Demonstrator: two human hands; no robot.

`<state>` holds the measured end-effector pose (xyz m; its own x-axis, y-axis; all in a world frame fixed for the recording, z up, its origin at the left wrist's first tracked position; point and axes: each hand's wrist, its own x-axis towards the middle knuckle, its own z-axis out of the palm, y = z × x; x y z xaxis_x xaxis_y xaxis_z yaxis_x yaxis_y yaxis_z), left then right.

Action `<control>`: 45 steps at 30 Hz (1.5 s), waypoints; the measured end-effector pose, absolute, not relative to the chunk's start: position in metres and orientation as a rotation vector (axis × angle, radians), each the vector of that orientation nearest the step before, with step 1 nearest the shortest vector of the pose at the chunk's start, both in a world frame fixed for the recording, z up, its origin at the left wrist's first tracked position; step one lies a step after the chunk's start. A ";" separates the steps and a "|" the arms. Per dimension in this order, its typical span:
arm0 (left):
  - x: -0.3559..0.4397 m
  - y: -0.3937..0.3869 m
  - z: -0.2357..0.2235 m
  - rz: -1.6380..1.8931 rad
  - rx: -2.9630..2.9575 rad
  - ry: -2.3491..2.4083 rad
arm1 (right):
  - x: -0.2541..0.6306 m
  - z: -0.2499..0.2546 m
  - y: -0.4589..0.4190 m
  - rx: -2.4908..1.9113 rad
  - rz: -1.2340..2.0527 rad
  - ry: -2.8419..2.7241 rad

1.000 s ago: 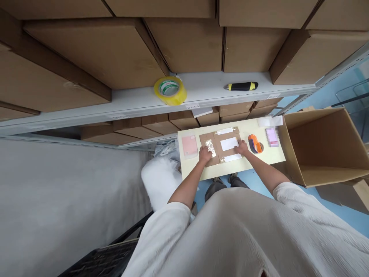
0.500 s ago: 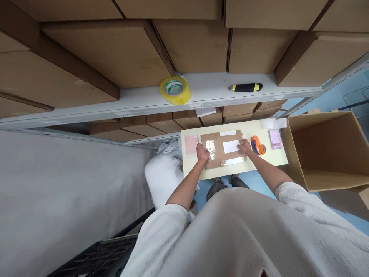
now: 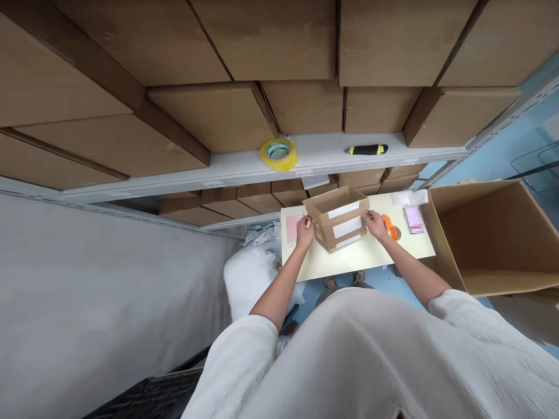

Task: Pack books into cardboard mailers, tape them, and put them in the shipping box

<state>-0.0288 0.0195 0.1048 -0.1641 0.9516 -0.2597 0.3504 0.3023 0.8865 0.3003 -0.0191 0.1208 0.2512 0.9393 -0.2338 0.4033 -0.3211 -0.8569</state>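
Note:
A small cardboard box [image 3: 328,231] with white labels and shiny tape stands tilted on the pale tabletop [image 3: 314,266], its top open. My left hand [image 3: 305,231] has its fingers closed on the box's left edge. At the right edge, my right hand [image 3: 374,223] pinches the cardboard by the labels. Beside that hand lies an orange tape dispenser [image 3: 390,226]. A pink sheet [image 3: 293,227] lies left of the box, partly behind my left hand.
Above the table, a grey shelf [image 3: 244,160] carries large cartons [image 3: 301,107], a yellow tape roll [image 3: 279,154] and a black-and-yellow utility knife [image 3: 367,149]. A big open carton [image 3: 493,233] stands right. White wrapping [image 3: 248,273] bulges at the left; a pink-purple slip [image 3: 413,219] lies on the table.
The cardboard lay flat half a second ago; now it is raised into an open box shape between my hands. My view has also tilted, so the shelf sits lower in the picture.

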 end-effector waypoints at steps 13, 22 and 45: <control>-0.034 -0.001 0.116 0.870 0.941 1.452 | 0.308 0.164 -0.034 -1.680 1.378 -0.970; -0.038 -0.001 0.110 0.942 1.024 1.341 | 0.318 0.166 -0.027 -1.634 1.343 -1.289; -0.036 0.005 0.125 0.842 1.140 1.312 | 0.326 0.172 -0.015 -1.593 1.353 -1.379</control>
<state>-0.0356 0.0048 0.1248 0.1186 0.9505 -0.2873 0.1342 0.2713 0.9531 0.3256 -0.0148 0.1724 -0.0735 0.9534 -0.2925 0.3099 -0.2569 -0.9154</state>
